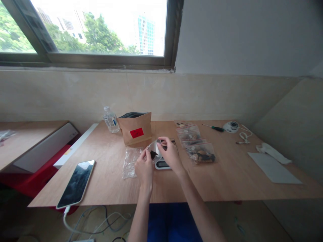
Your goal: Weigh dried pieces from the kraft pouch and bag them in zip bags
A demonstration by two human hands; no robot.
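Observation:
Both my hands meet over a small white digital scale (162, 164) near the middle of the wooden table (227, 181). My left hand (144, 167) pinches a small dark piece (153, 154) at its fingertips. My right hand (169, 151) is curled round a clear plastic bag (156, 147) held above the scale. An empty clear bag (130, 162) lies flat just left of my left hand. Behind the scale stands an open brown paper pouch (135, 128) with a red label.
Several filled clear bags (195, 143) lie in a row to the right. A water bottle (110, 119) stands by the pouch. A phone (76, 183) on a cable lies at the left front edge. A screwdriver (213, 127), a white round device (231, 126) and white paper (274, 167) lie at the right.

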